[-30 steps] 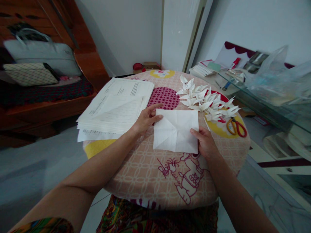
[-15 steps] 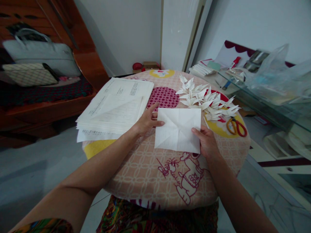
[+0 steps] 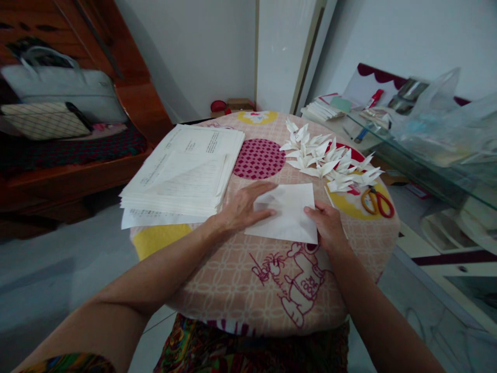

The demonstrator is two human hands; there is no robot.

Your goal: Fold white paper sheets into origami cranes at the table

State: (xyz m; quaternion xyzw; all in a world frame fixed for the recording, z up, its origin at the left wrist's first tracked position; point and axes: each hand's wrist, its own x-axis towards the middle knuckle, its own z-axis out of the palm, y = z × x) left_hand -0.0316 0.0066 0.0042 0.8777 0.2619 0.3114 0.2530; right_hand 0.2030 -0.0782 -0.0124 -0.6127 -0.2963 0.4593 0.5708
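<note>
A creased white square of paper point(image 3: 293, 215) lies on the round table's patterned cloth point(image 3: 240, 280) in front of me. My left hand point(image 3: 243, 207) rests on its left part, fingers stretched out and pressing down where that edge looks turned inward. My right hand point(image 3: 330, 228) holds the sheet's right near edge, thumb on top and fingers curled at the corner. Beyond the sheet sits a cluster of several folded white paper cranes point(image 3: 328, 160).
A thick stack of printed sheets point(image 3: 184, 168) fills the table's left side. Orange-handled scissors point(image 3: 375, 202) lie at the right edge. A glass shelf with plastic bags point(image 3: 438, 129) stands to the right, a wooden bench with bags point(image 3: 58, 98) to the left.
My left hand has slid from the sheet's left edge onto the paper, and that side now appears folded inward. The right hand stays at the right near corner.
</note>
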